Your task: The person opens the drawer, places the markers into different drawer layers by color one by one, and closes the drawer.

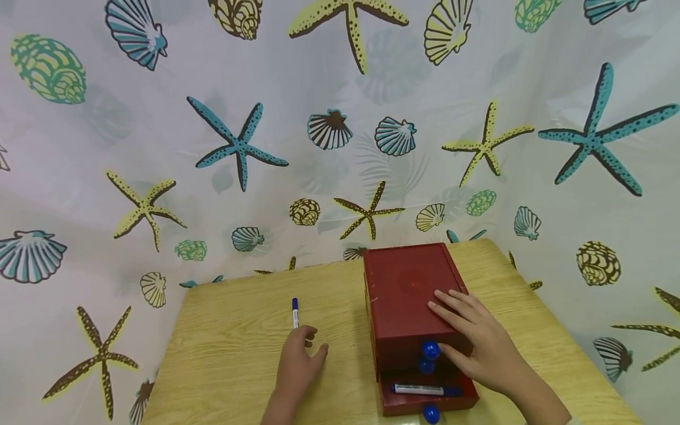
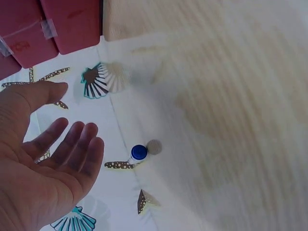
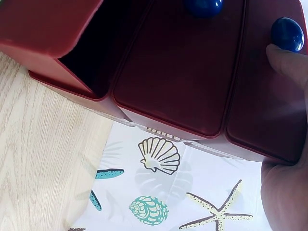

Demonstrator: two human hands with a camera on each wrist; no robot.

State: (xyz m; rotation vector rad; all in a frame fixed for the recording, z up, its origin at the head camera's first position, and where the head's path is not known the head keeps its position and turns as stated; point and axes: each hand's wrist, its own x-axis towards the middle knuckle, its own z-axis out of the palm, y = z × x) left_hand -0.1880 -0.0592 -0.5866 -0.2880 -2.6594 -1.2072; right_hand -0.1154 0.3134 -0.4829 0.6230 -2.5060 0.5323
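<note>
A red box of drawers with blue knobs stands on the right of the table. Its bottom drawer is pulled out, and a white marker with blue ends lies in it. My right hand rests on the box's top and right side, fingers spread, thumb touching or close beside the top knob. Left of the box, my left hand is above the table, fingers loosely bent around nothing. Just beyond it is another blue-capped marker, seen nearly end-on as a blue cap in the left wrist view.
The wooden table runs to a white cloth printed with shells and starfish, which hangs behind and at both sides. Clear tape sticks to the red box's side. The middle drawer's knob sits below the top one.
</note>
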